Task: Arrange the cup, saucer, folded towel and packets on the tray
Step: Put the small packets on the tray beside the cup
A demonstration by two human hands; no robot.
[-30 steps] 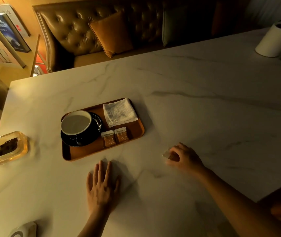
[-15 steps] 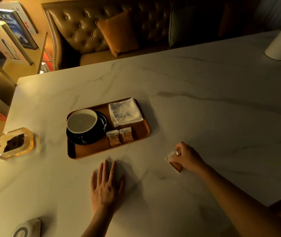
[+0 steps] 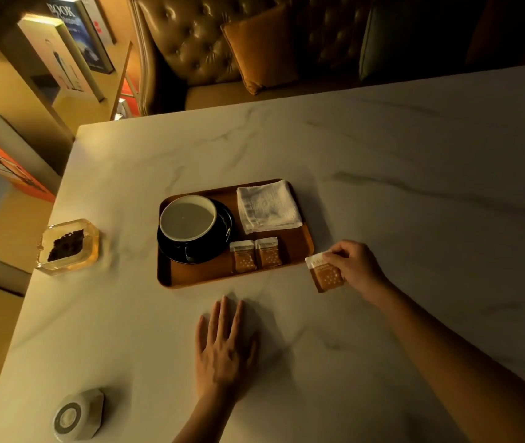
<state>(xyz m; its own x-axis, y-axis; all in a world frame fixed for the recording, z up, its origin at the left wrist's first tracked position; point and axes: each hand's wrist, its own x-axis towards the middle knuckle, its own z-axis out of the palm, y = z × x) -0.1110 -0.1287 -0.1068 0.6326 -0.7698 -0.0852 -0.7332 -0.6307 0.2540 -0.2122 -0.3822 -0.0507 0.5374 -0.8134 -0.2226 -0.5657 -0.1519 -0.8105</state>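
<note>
An orange-brown tray [image 3: 197, 278] lies on the marble table. On its left a black cup [image 3: 187, 220] stands on a black saucer [image 3: 219, 251]. A white folded towel [image 3: 267, 206] lies at the tray's back right. Two orange packets [image 3: 243, 256] [image 3: 267, 253] lie side by side in front of the towel. My right hand [image 3: 355, 266] pinches a third orange packet [image 3: 325, 276] just off the tray's right front corner. My left hand [image 3: 224, 350] rests flat on the table in front of the tray, fingers apart.
A clear glass dish [image 3: 69, 246] with dark bits sits left of the tray. A small white round device [image 3: 77, 415] lies near the front left edge. Behind the table stand a tufted sofa [image 3: 191, 43] with cushions, and books at the left.
My right hand has lifted the third packet off the table and carried it left toward the tray's right front corner. My left hand has stayed flat.
</note>
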